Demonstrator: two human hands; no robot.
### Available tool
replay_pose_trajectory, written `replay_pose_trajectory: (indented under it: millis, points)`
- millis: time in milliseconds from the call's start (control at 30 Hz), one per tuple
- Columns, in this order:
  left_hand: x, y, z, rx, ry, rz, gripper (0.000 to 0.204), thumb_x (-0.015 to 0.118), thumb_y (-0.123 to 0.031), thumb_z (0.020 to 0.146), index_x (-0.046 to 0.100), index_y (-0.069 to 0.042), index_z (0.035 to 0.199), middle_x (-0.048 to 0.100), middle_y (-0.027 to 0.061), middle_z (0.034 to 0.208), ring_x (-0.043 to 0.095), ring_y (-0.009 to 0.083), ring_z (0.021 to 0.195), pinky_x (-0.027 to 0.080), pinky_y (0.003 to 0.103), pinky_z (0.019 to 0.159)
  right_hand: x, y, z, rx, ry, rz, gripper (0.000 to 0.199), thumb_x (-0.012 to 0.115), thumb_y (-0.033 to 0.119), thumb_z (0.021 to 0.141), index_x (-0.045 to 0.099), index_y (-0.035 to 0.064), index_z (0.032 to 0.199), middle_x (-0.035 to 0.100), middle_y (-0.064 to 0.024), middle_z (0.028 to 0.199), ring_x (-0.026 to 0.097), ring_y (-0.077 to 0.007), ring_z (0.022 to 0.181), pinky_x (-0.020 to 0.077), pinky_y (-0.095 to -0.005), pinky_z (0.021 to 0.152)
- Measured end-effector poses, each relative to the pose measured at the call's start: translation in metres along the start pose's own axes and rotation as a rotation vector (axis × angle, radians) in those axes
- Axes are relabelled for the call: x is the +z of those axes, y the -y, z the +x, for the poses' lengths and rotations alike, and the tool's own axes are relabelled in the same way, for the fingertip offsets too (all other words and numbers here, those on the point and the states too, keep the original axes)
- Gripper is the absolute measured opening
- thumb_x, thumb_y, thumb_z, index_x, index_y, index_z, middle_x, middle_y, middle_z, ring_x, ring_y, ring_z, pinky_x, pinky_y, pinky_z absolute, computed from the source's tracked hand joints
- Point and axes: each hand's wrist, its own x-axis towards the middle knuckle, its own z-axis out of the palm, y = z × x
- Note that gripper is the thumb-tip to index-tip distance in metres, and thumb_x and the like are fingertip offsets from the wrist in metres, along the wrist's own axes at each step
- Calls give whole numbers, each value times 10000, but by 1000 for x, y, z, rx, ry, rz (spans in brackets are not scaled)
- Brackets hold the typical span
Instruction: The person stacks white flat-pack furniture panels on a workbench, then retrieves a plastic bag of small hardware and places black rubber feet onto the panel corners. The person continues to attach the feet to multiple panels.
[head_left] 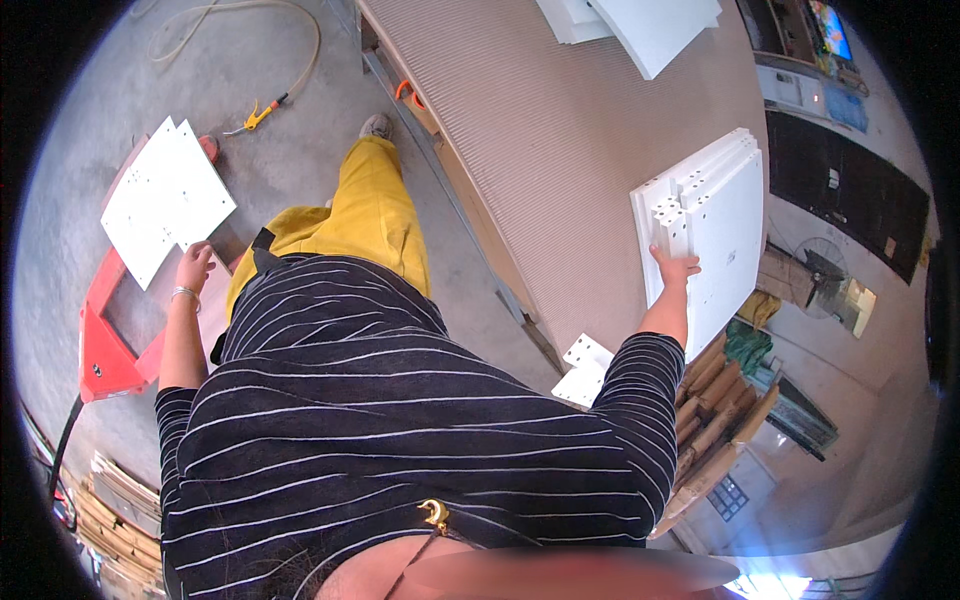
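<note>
the hands are well apart. the right hand (677, 267) touches narrow holed strips (672, 230) on the white panel stack (727, 270) at right, perhaps steadying them; its grip i cannot tell. the left hand (194, 266), loosely curled, hangs beside white sheets (165, 205), seemingly borne by a red frame (105, 362).

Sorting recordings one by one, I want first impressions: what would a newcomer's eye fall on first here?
Probably the bright yellow trousers, above the striped top in the picture. Next, the stack of white panels on the brown table at right, with the right hand at its left side, and the red metal frame at far left.
</note>
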Motion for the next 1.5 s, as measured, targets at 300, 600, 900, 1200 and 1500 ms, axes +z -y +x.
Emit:
replay_pose_trajectory:
  millis: [300, 600, 900, 1200, 1500]
  points:
    - [34, -14, 56, -17, 70, -179, 322, 535, -289, 906, 560, -78, 1148, 626, 49, 897, 620, 149, 700, 466, 290, 582, 6, -21, 8, -89, 27, -2, 1399, 836, 512, 549, -108, -50, 1415, -91, -290, 1484, 2, -474, 1373, 154, -509, 1125]
    - [29, -268, 87, 384, -266, -140, 288, 502, -194, 898, 586, -1, 1094, 664, 126, 980, 660, 187, 710, 525, 307, 687, -64, -2, 55, -143, 532, -219, 931, 732, 438, 710, 315, -66, 1374, 333, -305, 1390, 323, -390, 1317, 270, -383, 1094]
    - [115, -566, 48, 535, 320, -605, 456, 482, -333, 956, 401, -36, 1292, 639, 149, 1012, 641, 193, 789, 528, 310, 700, 1, 303, 14, -259, 280, 1274, 523, 462, 427, 950, 476, 6, 1262, 569, -128, 1135, 563, -206, 983, 459, -325, 799]
    - [151, -664, 49, 407, 352, -776, 280, 549, -151, 877, 415, 7, 1067, 512, 91, 838, 523, 172, 641, 482, 329, 585, 11, 325, -93, -286, 29, 900, 496, 437, 387, 953, 548, -91, 1021, 603, -256, 997, 574, -340, 906, 429, -423, 819]
    - [50, -637, 44, 565, 532, -658, 260, 566, -163, 904, 427, -8, 1061, 518, 52, 800, 513, 121, 597, 453, 275, 549, -44, 347, -258, 222, 254, 1062, 384, 450, 380, 950, 537, 11, 1012, 578, -73, 853, 544, -140, 659, 400, -281, 463]
